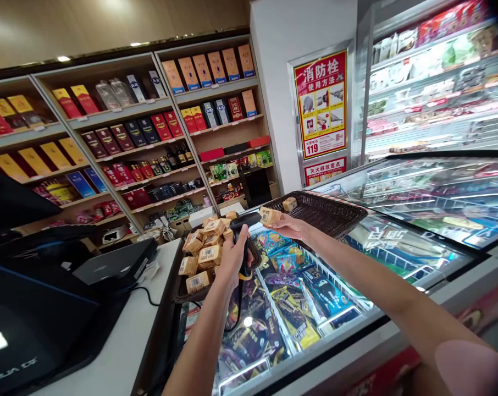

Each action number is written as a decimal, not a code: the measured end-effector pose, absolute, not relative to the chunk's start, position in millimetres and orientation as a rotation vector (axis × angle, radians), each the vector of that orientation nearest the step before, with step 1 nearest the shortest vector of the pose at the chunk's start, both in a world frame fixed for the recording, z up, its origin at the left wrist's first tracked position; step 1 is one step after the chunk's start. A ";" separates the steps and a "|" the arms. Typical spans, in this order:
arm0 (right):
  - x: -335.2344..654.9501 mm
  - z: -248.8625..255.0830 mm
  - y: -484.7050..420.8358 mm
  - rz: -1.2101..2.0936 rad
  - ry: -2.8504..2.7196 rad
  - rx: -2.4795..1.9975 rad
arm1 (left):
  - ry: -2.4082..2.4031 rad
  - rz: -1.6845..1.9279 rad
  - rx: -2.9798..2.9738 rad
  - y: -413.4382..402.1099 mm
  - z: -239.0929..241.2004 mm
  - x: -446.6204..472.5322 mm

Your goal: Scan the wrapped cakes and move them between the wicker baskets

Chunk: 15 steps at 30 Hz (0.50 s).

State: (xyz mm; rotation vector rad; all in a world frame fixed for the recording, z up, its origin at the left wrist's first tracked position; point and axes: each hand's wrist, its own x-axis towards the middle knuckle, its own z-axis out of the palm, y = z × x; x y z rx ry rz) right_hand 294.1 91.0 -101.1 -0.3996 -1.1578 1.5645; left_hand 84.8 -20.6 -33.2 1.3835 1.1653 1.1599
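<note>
My left hand (233, 257) is wrapped round the grip of a black barcode scanner (245, 221), whose head points to the right. In my right hand (291, 226) is a small brown wrapped package (269, 215) with a white label, held close in front of the scanner head. Left of the scanner, a wicker basket (178, 290) holds a heap of similar packages (210, 256), several with barcode labels showing. Beyond my right hand lies a second dark wicker basket (333, 215) with one package (289, 204) in its far left corner.
Both baskets rest on a glass-topped freezer (269, 330) filled with colourful bags. A white counter (121, 330) with a black screen (34, 313) and a dark device (117, 261) stands on the left. Shelves of boxes (142, 132) and a lit cooler (434, 77) line the back.
</note>
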 end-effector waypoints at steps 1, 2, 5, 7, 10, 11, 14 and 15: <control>293.7 -101.5 88.1 1.569 -1.173 -0.399 | 1.170 1.154 1.397 -20.5 -34.1 86.5; 293.4 -102.0 85.2 1.577 -1.184 -0.397 | 1.178 1.146 1.409 -20.4 -35.3 88.1; 293.1 -104.3 77.4 1.599 -1.183 -0.390 | 1.193 1.124 1.424 -20.7 -40.8 91.2; 292.9 -106.4 73.5 1.610 -1.166 -0.399 | 1.182 1.122 1.420 -22.0 -44.8 91.5; 291.9 -109.1 68.8 1.633 -1.140 -0.400 | 1.187 1.126 1.418 -25.8 -48.3 88.9; 291.2 -109.6 67.5 1.643 -1.134 -0.396 | 1.192 1.125 1.421 -27.3 -48.4 86.9; 287.8 -109.9 65.1 1.652 -1.132 -0.414 | 1.185 1.125 1.412 -32.1 -45.2 75.0; 286.1 -109.8 65.3 1.647 -1.140 -0.436 | 1.186 1.136 1.402 -33.7 -43.3 68.8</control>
